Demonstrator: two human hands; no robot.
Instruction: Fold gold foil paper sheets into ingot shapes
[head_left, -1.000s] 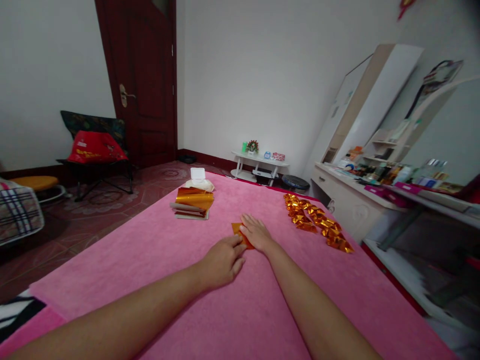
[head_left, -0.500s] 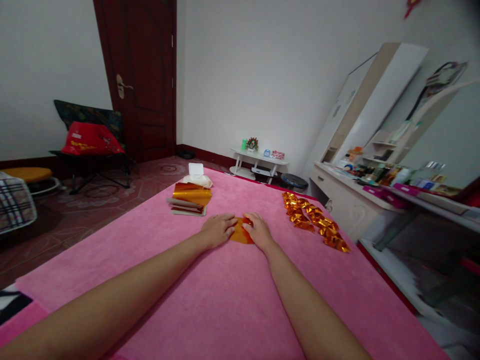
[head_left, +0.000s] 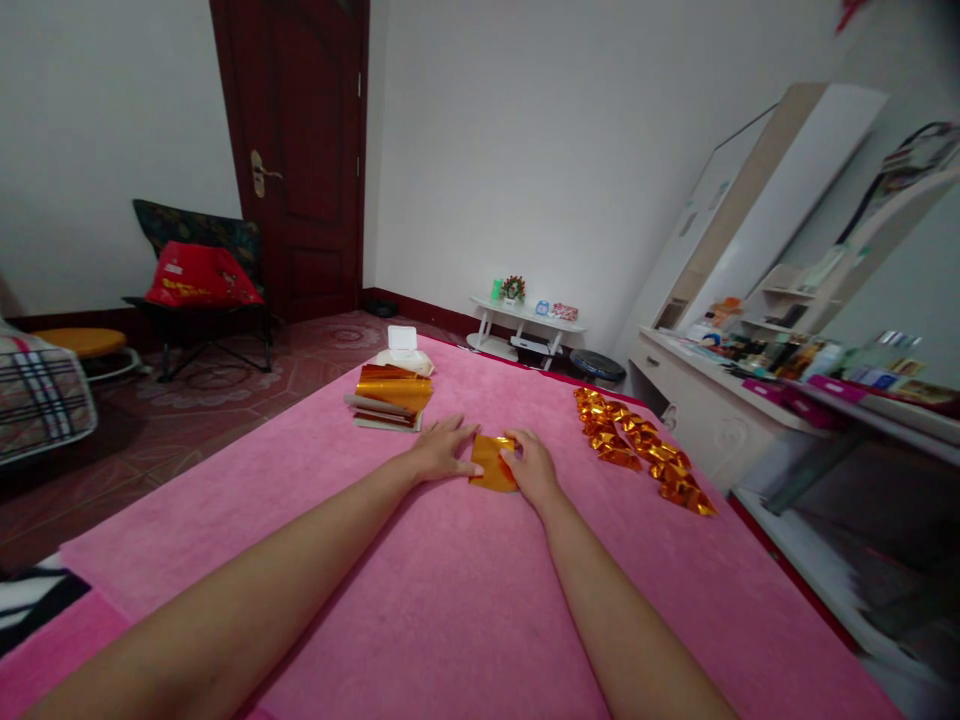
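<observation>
A small sheet of gold foil paper (head_left: 492, 468) lies on the pink cloth (head_left: 450, 600) between my two hands. My left hand (head_left: 444, 452) is at its left, fingers spread flat on the cloth and the thumb tip touching the sheet's left edge. At the right side, my right hand (head_left: 535, 468) has its fingers bent over the sheet's edge, thumb on top. A stack of gold foil sheets (head_left: 394, 390) sits beyond my left hand. Off to the right lie rows of folded gold foil pieces (head_left: 637, 435).
Behind the stack is a wipes pack (head_left: 405, 352) with its white lid raised. A low white table (head_left: 517, 318) and a black round stool (head_left: 597, 364) stand past the cloth's far edge. On the right is a dressing table (head_left: 694, 385) crowded with bottles.
My left hand has drawn back from the foil sheet and its thumb has spread apart from the fingers. More of the sheet shows, now squarer in outline. The view has shifted slightly left.
</observation>
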